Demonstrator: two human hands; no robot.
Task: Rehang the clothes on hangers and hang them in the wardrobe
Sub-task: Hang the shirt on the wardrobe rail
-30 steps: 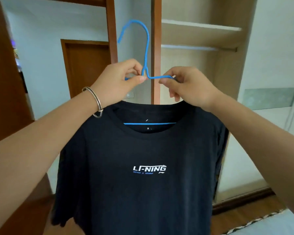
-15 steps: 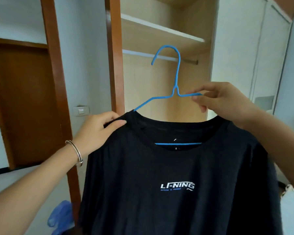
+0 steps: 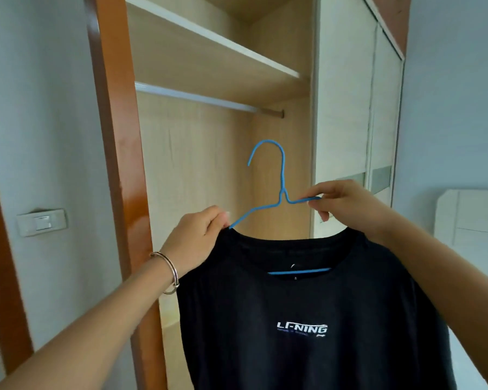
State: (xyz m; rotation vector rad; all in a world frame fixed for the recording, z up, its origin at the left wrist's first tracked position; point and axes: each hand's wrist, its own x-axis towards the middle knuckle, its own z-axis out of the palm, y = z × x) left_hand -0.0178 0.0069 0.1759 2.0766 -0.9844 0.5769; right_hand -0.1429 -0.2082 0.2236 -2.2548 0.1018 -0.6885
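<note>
A black T-shirt (image 3: pixel 307 319) with a white chest logo hangs on a blue wire hanger (image 3: pixel 281 175), held up in front of the open wardrobe. My left hand (image 3: pixel 197 237) pinches the shirt's left shoulder where the hanger arm enters the collar. My right hand (image 3: pixel 341 204) grips the hanger's right arm just beside the neck. The hook points up and left, well below the wardrobe rail (image 3: pixel 203 98). The hanger's bottom bar shows through the neck opening.
A shelf (image 3: pixel 209 38) sits above the rail inside the wardrobe. An orange-brown wooden frame post (image 3: pixel 119 164) stands at the left of the opening, a sliding door panel (image 3: pixel 347 108) at the right. A light switch (image 3: pixel 41 222) is on the left wall.
The view has swung right and up toward the wardrobe opening. My left hand has slid from the hanger's neck to the shirt's left shoulder; my right hand keeps hold of the hanger.
</note>
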